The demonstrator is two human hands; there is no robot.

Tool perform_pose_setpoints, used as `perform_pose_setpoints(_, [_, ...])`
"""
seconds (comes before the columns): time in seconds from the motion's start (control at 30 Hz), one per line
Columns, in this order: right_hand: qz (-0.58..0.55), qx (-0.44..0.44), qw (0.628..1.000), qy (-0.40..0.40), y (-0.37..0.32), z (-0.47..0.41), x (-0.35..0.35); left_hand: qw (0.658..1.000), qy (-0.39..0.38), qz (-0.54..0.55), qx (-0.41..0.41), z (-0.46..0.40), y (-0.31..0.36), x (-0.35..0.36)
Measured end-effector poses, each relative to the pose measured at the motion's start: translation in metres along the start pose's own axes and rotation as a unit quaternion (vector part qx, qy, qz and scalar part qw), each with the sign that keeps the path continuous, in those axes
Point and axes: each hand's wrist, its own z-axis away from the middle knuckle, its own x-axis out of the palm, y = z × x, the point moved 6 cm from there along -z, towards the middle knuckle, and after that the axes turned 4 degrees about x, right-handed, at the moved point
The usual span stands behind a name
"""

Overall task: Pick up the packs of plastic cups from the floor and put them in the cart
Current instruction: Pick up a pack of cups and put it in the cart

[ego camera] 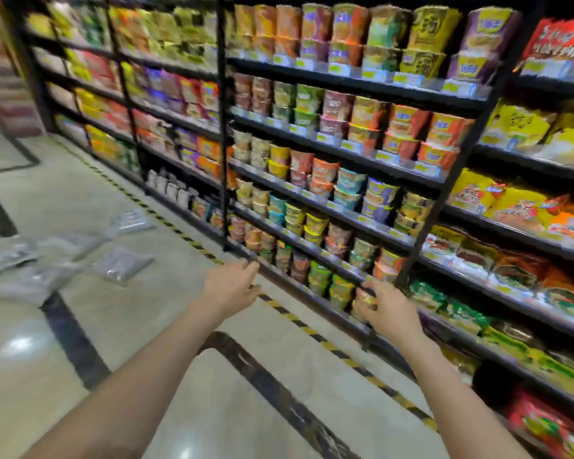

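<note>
Two bare hands — left hand (pixel 231 286) and right hand (pixel 386 304) — reach forward with loose fingers, holding nothing, beside stocked shelves (pixel 345 150). About five packs of plastic cups (pixel 123 263) — blurred — lie scattered on the floor (pixel 166 329), far left.

Both arms extended forward, hands empty.
Left hand (pixel 231 286) and right hand (pixel 386 306): fingers loosely curled, holding nothing.

Two bare forearms, left hand (pixel 230 286), right hand (pixel 389 306), no sleeves, rings or watch visible
</note>
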Motion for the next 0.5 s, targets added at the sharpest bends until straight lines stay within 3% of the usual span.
perform_pose_setpoints(0.23, [-0.026, -0.130, 0.991, -0.025, -0.120, 0.021, 0.038, 0.990, -0.017, -0.007, -0.139, 0.117, -0.094, 0.008])
perform_pose_setpoints(0.5, [-0.035, -0.175, 0.982, -0.055, -0.213, 0.011, 0.065, 0.978, -0.007, -0.018, -0.206, 0.163, -0.174, 0.019])
